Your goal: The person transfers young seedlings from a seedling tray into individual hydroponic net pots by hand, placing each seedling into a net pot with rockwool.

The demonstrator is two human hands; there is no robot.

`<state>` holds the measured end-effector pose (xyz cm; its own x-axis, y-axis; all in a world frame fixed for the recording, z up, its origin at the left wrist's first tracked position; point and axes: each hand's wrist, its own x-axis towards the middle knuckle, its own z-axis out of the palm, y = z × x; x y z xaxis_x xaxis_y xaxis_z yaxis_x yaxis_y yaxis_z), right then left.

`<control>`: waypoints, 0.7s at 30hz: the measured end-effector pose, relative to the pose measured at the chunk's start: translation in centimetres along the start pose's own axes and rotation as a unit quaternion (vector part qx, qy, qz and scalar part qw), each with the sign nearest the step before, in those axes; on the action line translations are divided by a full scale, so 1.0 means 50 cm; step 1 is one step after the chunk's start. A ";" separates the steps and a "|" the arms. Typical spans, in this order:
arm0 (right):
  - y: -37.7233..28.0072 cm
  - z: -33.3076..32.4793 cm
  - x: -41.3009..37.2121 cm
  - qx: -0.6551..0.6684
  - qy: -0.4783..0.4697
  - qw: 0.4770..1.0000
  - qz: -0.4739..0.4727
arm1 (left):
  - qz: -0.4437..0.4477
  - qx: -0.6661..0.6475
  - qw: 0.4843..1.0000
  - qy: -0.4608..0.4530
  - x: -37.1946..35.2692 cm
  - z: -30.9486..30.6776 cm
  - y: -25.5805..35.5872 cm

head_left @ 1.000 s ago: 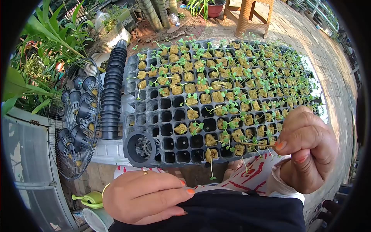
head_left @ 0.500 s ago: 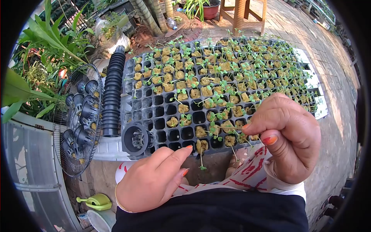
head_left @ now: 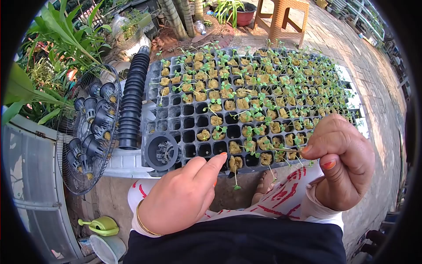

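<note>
A black seedling tray (head_left: pixel 189 135) holds many small green seedlings in brownish plugs; several cells at its near left have no plug. My right hand (head_left: pixel 338 160) is over the tray's near right part, finger and thumb pinched on a thin brown stick (head_left: pixel 285 149) that points left. At the front edge rests my left hand (head_left: pixel 184 191), its index finger stretched toward a cell beside a plug (head_left: pixel 235 164) and its thumb apart. Nothing shows in it. A black net pot (head_left: pixel 162 152) stands on the tray's near left corner.
Stacked black pots (head_left: pixel 133 99) lie left of the tray. Beyond them a wire basket (head_left: pixel 64 156) holds several net pots with plugs. A green watering can (head_left: pixel 103 225) sits on the ground at lower left. A brown stool (head_left: pixel 281 20) and a red planter (head_left: pixel 245 16) stand behind.
The view has shifted slightly. My left index fingertip has moved a little right along the tray's front cells. My right hand has shifted slightly right and still pinches the stick.
</note>
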<state>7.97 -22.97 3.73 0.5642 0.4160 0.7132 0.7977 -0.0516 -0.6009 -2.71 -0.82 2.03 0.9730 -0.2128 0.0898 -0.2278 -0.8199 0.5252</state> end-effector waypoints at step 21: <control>0.028 0.063 0.012 -0.020 -0.094 0.992 0.083 | -0.050 0.066 0.995 0.054 0.021 0.023 -0.005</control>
<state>8.75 -19.96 2.16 0.6424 0.5601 0.5232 0.7063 -0.1676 -0.6878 -1.67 -1.45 1.02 0.9880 -0.0740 0.1358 -0.1253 -0.8980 0.4218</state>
